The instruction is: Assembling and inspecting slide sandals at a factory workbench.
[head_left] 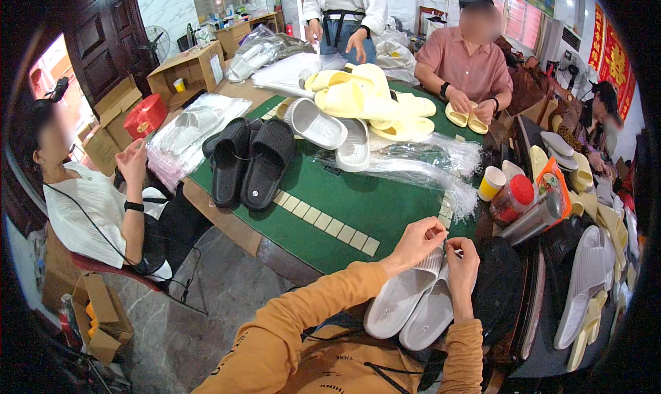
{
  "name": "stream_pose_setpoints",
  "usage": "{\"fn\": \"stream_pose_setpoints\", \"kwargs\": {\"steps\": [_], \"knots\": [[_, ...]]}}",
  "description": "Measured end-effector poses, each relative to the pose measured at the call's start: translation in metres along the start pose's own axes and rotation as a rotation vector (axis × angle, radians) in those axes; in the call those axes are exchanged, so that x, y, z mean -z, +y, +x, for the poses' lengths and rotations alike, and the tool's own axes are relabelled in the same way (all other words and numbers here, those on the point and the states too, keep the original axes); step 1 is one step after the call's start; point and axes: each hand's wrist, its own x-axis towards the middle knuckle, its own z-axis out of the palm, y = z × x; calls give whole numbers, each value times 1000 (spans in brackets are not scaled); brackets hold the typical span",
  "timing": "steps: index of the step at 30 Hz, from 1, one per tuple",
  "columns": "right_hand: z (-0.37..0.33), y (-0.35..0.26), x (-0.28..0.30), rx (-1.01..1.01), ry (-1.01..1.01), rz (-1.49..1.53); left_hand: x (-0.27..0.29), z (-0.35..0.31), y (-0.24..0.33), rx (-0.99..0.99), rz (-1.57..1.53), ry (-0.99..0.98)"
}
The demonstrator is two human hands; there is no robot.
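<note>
A pair of light grey ribbed slippers (401,304) lies side by side at the table's near edge, soles toward me. Over their strap end, my left hand (417,245) is closed in a pinch, fingertips raised. Beside it my right hand (462,264) is also pinched shut, its wrist next to the right slipper. Between the two sets of fingertips something small and thin may be held, too fine to name. Farther up the green table mat (313,246) stands a pair of black slippers (265,163).
A heap of yellow slippers (358,94) and grey slippers (318,122) fills the table's middle, beside clear plastic strands (427,163). At right are a red-lidded jar (513,200), a yellow cup (491,184) and more slippers (585,284). Co-workers surround the table; one holds yellow slippers (467,118).
</note>
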Motion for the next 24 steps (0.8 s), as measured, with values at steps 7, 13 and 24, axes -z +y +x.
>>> {"fn": "stream_pose_setpoints", "kwargs": {"steps": [7,13,24], "knots": [[-1,3,-2,38,-27,25,-4,-1,-9,-17,109,-49],[0,-5,-4,5,-1,87,-5,-1,-16,-66,106,-28],[0,9,-6,31,26,23,-4,-1,-3,-41,39,29]]}}
